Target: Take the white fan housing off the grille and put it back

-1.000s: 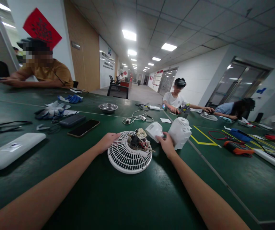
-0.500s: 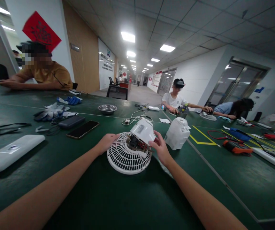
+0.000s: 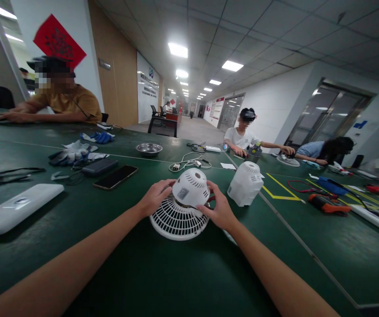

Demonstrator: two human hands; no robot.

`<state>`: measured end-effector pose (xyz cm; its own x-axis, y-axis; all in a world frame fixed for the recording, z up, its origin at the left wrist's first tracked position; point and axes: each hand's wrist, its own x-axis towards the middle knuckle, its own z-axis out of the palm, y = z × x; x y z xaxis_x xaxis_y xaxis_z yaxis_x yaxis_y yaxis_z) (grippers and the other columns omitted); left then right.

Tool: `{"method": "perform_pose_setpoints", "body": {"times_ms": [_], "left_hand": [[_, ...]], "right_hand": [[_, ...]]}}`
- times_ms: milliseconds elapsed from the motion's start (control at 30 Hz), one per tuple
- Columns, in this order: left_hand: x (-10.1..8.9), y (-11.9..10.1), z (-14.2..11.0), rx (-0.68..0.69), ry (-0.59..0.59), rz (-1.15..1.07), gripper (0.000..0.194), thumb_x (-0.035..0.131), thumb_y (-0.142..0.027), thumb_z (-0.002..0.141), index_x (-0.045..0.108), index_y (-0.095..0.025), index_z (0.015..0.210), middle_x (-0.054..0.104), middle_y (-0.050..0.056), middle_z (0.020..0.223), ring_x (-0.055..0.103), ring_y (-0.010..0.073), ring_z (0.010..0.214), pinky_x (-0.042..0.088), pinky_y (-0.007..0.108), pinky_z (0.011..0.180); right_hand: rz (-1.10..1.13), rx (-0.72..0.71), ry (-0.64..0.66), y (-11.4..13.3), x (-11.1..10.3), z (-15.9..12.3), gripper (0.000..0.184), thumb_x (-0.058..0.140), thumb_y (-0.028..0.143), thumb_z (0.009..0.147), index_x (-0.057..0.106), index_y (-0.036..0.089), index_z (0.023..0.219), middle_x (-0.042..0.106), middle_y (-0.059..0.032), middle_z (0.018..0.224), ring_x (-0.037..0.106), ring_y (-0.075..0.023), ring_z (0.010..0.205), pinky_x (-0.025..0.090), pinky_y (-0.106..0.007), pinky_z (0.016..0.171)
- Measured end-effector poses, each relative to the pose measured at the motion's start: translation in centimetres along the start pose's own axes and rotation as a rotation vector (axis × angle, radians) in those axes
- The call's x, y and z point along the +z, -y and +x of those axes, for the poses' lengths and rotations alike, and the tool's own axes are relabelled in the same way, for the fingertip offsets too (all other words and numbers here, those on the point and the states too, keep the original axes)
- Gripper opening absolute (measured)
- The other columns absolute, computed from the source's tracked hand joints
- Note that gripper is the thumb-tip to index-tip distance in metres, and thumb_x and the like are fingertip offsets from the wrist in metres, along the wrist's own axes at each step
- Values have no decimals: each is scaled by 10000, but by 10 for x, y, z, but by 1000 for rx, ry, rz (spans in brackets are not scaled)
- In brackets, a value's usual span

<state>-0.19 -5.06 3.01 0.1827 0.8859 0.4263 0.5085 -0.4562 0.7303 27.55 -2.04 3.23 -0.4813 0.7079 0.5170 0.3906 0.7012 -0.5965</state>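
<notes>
A round white fan grille (image 3: 176,223) lies on the green table in front of me. Over its centre sits a white dome-shaped motor cover (image 3: 189,185) with vent slots and a label, roughly upright. My left hand (image 3: 154,199) has its fingers closed against the cover's left side, above the grille's rim. On the right, my right hand (image 3: 220,206) grips the cover between thumb and fingers, the thumb near its lower edge. The motor parts under the cover are mostly hidden. A translucent white plastic housing (image 3: 245,184) stands just beyond my right hand.
Left of my hands are a phone (image 3: 115,177), a dark power bank (image 3: 99,167), gloves (image 3: 72,154) and a white device (image 3: 20,209). Farther back are a metal bowl (image 3: 149,149) and a white cable (image 3: 189,164). An orange multimeter (image 3: 328,204) lies right. Co-workers sit around the table.
The motor cover has swung from tilted, with wiring exposed, to sitting level over the grille's centre. My left hand has moved from the grille's rim onto the cover.
</notes>
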Motion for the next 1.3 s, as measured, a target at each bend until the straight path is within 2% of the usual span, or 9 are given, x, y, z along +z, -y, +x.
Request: {"method": "perform_pose_setpoints", "body": {"times_ms": [133,300,400,500,633,933,1100,1300], "left_hand": [[-1,-13,-3,67,78,-93,483,398,-440,965,549,-207,1360,619,102,1321,550,298,1211,389,422,1038],[4,-3,3,42,74,120,633,614,-586,822,563,-194,1316,630,140,1254,554,340,1147,391,467,1000],[5,3,6,82,100,213,679,674,-626,757,579,-186,1266,626,138,1219,552,332,1105,426,451,936],[4,3,7,138,106,251,685,684,-629,752,573,-189,1265,617,130,1206,549,316,1079,436,438,909],[2,0,6,168,116,265,673,706,-620,737,595,-182,1236,605,127,1201,542,311,1070,433,445,912],[1,-8,5,173,210,218,613,712,-606,731,649,-219,1201,589,114,1182,523,314,1059,441,459,899],[0,-8,1,162,222,227,615,642,-611,796,619,-195,1248,567,129,1241,507,323,1083,420,464,922],[1,-3,1,153,235,201,610,626,-600,816,590,-227,1298,549,126,1307,500,328,1133,380,472,974]], "right_hand": [[-48,-37,15,0,0,0,734,741,351,777,397,253,1417,553,-118,1310,569,-293,1140,529,-454,912],[-24,-30,44,2,-3,1,747,721,320,776,376,243,1434,540,-117,1306,570,-277,1109,542,-427,885],[-9,-32,65,4,-3,0,760,727,336,779,370,241,1443,519,-121,1341,568,-276,1126,541,-419,892],[-12,-11,74,5,0,0,830,750,401,778,330,249,1477,508,-126,1394,567,-292,1167,525,-450,932],[9,4,83,5,1,0,855,765,437,768,332,249,1481,585,-120,1334,587,-314,1182,501,-499,976],[1,-68,92,11,-11,1,797,768,461,754,408,244,1430,607,-97,1335,604,-308,1176,492,-474,991],[-97,-69,73,17,-9,1,782,753,463,769,409,241,1434,629,-92,1302,617,-301,1147,467,-484,1011],[-141,-33,69,23,-5,1,804,758,467,765,403,234,1448,660,-96,1240,636,-302,1105,483,-484,982]]}}
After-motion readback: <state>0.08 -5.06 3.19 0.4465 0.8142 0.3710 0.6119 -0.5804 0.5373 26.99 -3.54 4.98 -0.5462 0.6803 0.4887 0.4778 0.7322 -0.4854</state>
